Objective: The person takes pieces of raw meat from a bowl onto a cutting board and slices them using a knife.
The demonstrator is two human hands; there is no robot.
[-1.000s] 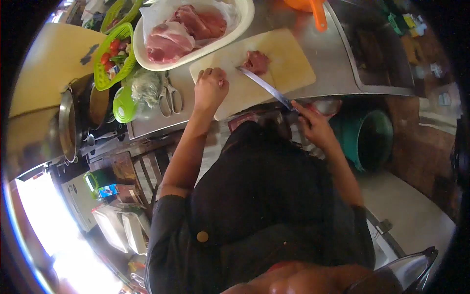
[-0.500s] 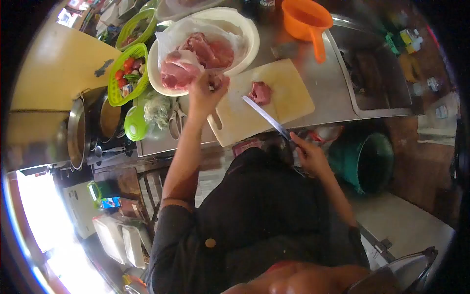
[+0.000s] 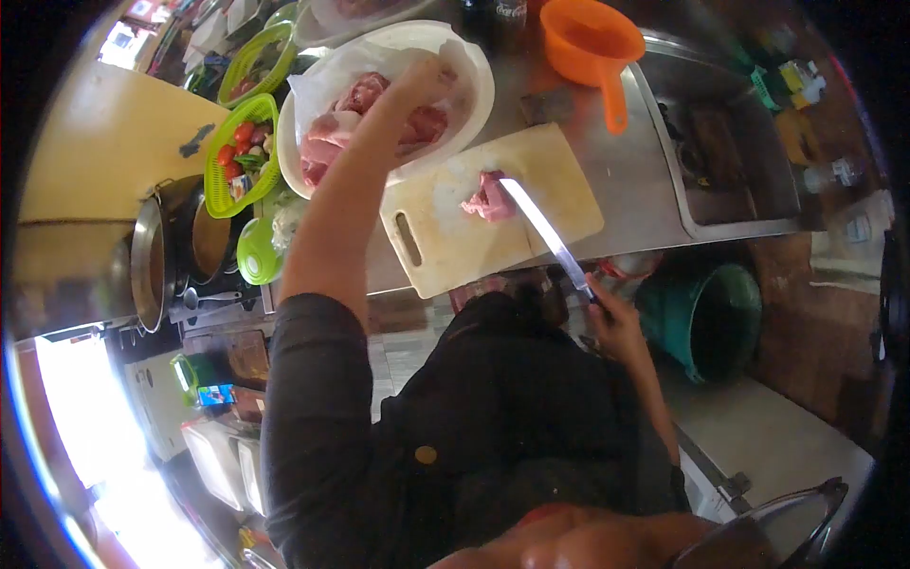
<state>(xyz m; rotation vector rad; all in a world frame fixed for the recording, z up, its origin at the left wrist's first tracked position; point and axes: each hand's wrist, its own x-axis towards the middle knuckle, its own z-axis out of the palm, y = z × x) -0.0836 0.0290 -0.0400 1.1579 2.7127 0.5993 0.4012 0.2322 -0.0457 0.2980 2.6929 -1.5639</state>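
My left hand (image 3: 428, 80) is over the far right part of the white oval basin (image 3: 479, 104), its fingers blurred, so what they hold is unclear. Large pieces of raw meat (image 3: 327, 140) lie on a clear plastic bag in that basin. My right hand (image 3: 614, 321) is closed round the handle of a long knife (image 3: 550, 235). The blade's tip touches or overlaps a small piece of meat (image 3: 493, 201) on the pale cutting board (image 3: 445, 256).
An orange dipper (image 3: 578, 57) stands near the sink (image 3: 701, 142). At the left are a green basket (image 3: 213, 180) of vegetables, a green lid (image 3: 256, 251) and pans (image 3: 152, 251). Below the counter's right part is a green bin (image 3: 725, 322).
My left hand has moved from beside the board, past the basin's near rim, to its far right part. The knife's tip has shifted right, to the other side of the small meat piece.
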